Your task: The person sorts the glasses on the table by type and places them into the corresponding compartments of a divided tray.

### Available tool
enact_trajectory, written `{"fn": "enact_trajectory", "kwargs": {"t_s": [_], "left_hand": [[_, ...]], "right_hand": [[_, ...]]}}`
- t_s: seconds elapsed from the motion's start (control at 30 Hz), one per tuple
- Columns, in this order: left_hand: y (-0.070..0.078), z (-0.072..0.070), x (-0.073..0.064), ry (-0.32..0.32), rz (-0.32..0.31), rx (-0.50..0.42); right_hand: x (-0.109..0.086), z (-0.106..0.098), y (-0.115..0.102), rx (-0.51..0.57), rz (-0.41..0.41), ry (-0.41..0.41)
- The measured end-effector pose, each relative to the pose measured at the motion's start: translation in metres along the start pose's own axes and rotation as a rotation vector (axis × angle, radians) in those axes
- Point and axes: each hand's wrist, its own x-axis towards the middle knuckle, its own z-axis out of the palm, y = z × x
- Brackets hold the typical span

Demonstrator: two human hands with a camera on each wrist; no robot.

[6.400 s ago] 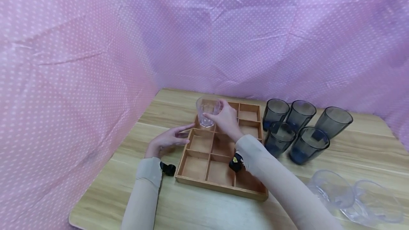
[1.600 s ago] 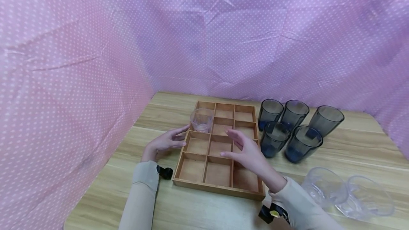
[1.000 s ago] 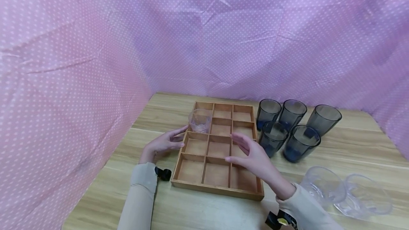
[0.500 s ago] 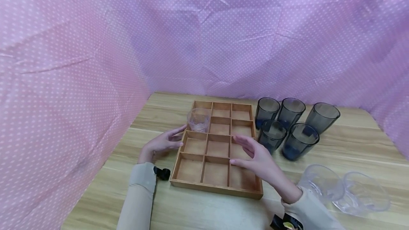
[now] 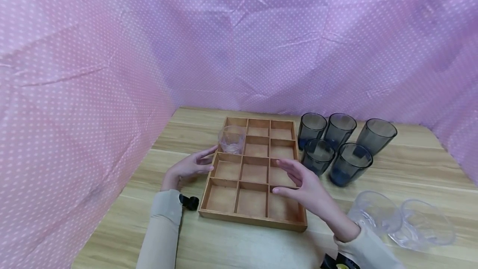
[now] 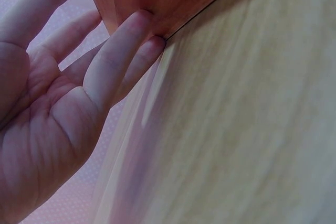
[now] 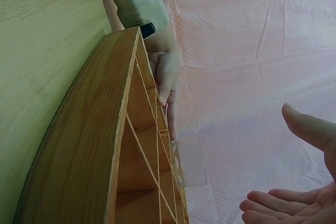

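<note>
So there's a shallow, light-brown wooden tray (image 5: 254, 220) split into twelve square-ish compartments, sitting on a pale wood-grain desk (image 5: 231, 248), and one clear, colourless drinking glass (image 5: 231, 141) is standing in it: left column, second row from the far end. The person's left hand (image 5: 190, 167) has its fingers stretched out, fingertips touching the outside of the tray's left wall, not wrapped around anything. The right hand (image 5: 308, 188) is hanging in the air over the near right part of the tray, thumb and fingers spread well apart, nothing in it. Just off the tray's right side you've got five smoky grey-blue glass tumblers (image 5: 351, 165) bunched near each other, and closer to the person on that side are two more clear glasses (image 5: 377, 215); they overlap in the head view, so I can't tell if they're touching. Behind everything is pinkish-purple cloth with white dots (image 5: 239, 45).
</note>
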Motion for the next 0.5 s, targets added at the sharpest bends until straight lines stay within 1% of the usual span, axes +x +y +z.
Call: {"fn": "enact_trajectory", "kwargs": {"t_s": [0.1, 0.3, 0.5], "left_hand": [[0.0, 0.0, 0.001, 0.005, -0.011, -0.01], [0.0, 0.0, 0.001, 0.001, 0.019, -0.002], [-0.004, 0.004, 0.0, 0.009, -0.008, -0.018]], "right_hand": [[-0.001, -0.002, 0.0, -0.015, -0.014, 0.007], [-0.007, -0.007, 0.0, -0.045, -0.025, 0.024], [-0.016, -0.013, 0.002, -0.052, -0.022, 0.029]]}}
